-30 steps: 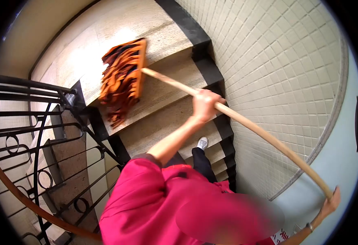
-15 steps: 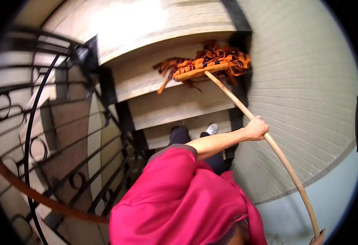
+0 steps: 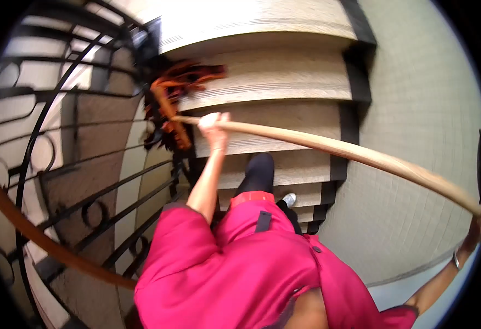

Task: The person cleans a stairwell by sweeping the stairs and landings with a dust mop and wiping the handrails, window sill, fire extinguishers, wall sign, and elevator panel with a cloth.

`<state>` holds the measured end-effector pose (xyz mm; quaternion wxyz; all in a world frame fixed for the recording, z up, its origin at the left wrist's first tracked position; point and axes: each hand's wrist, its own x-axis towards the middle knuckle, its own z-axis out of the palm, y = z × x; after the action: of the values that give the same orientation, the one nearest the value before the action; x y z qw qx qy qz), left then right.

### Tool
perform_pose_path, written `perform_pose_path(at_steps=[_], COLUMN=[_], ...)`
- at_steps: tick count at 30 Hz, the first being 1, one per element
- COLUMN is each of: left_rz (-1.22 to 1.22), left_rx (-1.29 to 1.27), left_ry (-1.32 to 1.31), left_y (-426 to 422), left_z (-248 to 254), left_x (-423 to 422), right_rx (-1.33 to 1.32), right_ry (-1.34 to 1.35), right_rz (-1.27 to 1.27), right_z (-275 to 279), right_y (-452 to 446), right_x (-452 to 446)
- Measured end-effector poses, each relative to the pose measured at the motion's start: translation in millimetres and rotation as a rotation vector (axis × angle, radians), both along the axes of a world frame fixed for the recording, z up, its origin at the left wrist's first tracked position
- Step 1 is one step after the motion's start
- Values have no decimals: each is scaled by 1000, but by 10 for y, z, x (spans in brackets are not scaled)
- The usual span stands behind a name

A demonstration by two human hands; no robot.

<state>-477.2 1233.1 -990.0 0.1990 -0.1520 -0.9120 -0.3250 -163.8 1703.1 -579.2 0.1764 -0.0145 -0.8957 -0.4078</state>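
Note:
A mop with a long wooden handle [image 3: 328, 142] stretches across the view. Its head [image 3: 169, 107], hung with orange and dark cloth strips, lies at the left end of a step, against the base of the railing. My left hand [image 3: 214, 130] is closed round the handle, a short way from the head. At the right edge of the view, my right hand [image 3: 475, 225] grips the far end of the handle near the wall; its fingers are partly in shadow.
Pale stone stairs [image 3: 284, 77] with black side borders run up ahead and down under my feet. A black iron railing [image 3: 86, 170] with a brown handrail [image 3: 48, 252] curves along the left. On the right stands a tiled wall [image 3: 416, 98].
The mop head has swung from the right side of the step to the left, by the railing. My left hand moved left with it and nearer the head; my right hand rose.

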Motion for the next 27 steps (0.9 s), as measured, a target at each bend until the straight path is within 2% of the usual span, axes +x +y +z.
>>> perform_pose_path(at_steps=[4, 9, 11, 13, 14, 16, 18, 19, 20, 22, 24, 26, 27], left_rz=[-51, -329, -505, -681, -792, -981, -1178, -1277, -1308, -1463, -1594, -1690, -1670], left_rx=[-68, -84, -58, -29, 41, 58, 75, 12, -191, -349, -484, -486, -525], left_ry=[37, 84, 126, 61, 134, 36, -38, -56, 7, -69, -112, -192, -205], left_y=[93, 984, 1482, 2029, 2299, 2800, 3190, 3339, 3436, 3447, 3322, 3213, 3218], left_z=[27, 349, 406, 519, 519, 380, 265, 64, -204, -456, -473, -624, -705], left_x=[397, 1318, 1719, 2218, 2437, 2989, 3571, 3858, 4151, 4650, 4964, 4985, 4860], right_rx=[-32, -106, -46, -79, -82, -8, -75, -126, -180, -235, -294, -373, -503], right_ry=[73, 138, 101, 79, 60, 11, -30, -88, -147, -63, -344, -201, -151], right_rz=[-114, -462, -671, -843, -924, -1113, -1443, -1619, -1793, -1351, -1975, -1765, -1737], right_z=[-313, -585, -628, -526, -398, -286, -191, -168, -146, -213, -84, -359, -661], right_y=[124, 192, -103, -555, -876, -1517, -2157, -2392, -2627, -3127, -3187, -3448, -3485], right_x=[1161, 3922, 5018, 5978, 6373, 7048, 7274, 7512, 7783, 8457, 6843, 7194, 7553])
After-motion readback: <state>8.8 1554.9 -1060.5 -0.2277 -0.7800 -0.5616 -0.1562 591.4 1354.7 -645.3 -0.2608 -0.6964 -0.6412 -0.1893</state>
